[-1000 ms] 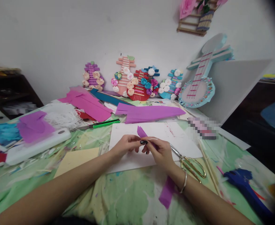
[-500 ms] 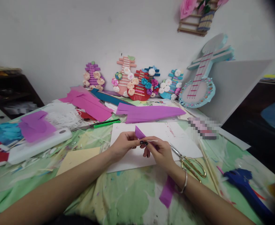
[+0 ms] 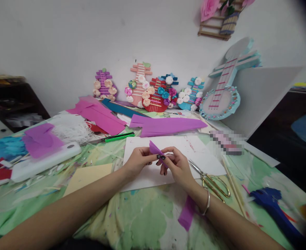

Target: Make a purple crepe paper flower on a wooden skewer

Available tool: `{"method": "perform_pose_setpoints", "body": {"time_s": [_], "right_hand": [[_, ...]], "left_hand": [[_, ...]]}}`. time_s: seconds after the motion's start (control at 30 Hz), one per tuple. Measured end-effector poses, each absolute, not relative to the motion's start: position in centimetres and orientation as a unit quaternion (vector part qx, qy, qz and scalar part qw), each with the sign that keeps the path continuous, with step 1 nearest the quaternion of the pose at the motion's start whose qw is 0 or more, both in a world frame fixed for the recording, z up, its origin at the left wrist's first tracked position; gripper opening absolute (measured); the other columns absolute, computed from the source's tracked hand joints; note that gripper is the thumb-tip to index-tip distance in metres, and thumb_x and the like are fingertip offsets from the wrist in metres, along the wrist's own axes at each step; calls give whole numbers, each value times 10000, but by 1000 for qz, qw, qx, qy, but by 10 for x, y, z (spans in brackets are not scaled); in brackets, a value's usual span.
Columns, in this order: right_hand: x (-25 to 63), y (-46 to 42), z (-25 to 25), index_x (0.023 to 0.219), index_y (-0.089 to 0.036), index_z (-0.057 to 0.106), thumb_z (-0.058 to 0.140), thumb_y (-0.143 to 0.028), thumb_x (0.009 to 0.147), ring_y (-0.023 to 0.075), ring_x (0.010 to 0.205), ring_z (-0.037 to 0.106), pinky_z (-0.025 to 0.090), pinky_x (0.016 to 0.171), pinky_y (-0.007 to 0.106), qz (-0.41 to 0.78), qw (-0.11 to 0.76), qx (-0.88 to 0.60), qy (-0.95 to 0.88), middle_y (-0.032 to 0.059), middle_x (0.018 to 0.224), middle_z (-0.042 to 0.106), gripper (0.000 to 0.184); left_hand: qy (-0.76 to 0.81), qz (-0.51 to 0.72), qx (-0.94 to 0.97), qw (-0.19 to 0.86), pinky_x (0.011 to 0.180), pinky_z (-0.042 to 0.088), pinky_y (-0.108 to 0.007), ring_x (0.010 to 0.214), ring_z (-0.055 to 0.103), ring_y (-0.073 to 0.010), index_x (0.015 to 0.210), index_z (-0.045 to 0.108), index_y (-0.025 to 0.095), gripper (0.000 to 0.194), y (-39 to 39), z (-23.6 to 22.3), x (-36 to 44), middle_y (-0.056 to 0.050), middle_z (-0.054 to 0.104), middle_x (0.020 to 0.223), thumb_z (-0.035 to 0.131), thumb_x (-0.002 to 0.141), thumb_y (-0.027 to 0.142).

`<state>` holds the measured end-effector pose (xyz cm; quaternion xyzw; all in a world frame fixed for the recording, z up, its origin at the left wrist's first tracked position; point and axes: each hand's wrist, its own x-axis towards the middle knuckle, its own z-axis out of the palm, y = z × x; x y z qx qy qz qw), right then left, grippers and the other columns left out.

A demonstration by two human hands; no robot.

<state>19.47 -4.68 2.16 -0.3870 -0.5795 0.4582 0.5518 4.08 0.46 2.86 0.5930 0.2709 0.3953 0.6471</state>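
A small piece of purple crepe paper (image 3: 155, 149) is pinched between my two hands above a white sheet (image 3: 134, 142). My left hand (image 3: 138, 160) is closed on its left side, thumb pressed near the middle. On the right side, my right hand (image 3: 177, 165) grips the same paper between thumb and curled fingers, the thumbs close together. A purple strip (image 3: 186, 213) lies on the cloth, partly hidden under my right forearm. Gold-handled scissors (image 3: 215, 185) rest just right of my right hand.
Blue glue gun (image 3: 273, 205) at the right, beside thin wooden sticks (image 3: 233, 189). Purple crepe sheets (image 3: 168, 125), pink sheets (image 3: 98, 114), a green cutter (image 3: 119, 137) and white string (image 3: 71, 128) lie beyond. Paper lutes (image 3: 155, 95) lean on the wall. Tan card (image 3: 87, 177) lies left.
My right fingers have shifted around the purple paper, the index finger now raised and bent. A white string end seen at my right fingers earlier no longer shows clearly.
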Motion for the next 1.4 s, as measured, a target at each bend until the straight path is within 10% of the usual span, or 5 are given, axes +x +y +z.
{"method": "perform_pose_setpoints", "body": {"time_s": [0.7, 1.4], "right_hand": [[206, -43, 25, 725, -193, 708, 620, -248, 768, 173, 668, 616, 477, 651, 280, 257, 557, -510, -603, 25, 709, 692, 112], [214, -31, 18, 796, -111, 686, 512, -535, 818, 204, 724, 648, 514, 687, 330, 458, 573, -497, -463, 122, 800, 689, 459]], "left_hand": [[344, 380, 690, 511, 481, 296, -216, 525, 444, -103, 679, 671, 112, 248, 5, 31, 39, 13, 510, 518, 693, 650, 357], [394, 428, 583, 567, 489, 243, -212, 492, 342, -64, 728, 668, 96, 247, 10, 32, 40, 44, 463, 508, 691, 603, 308]]}}
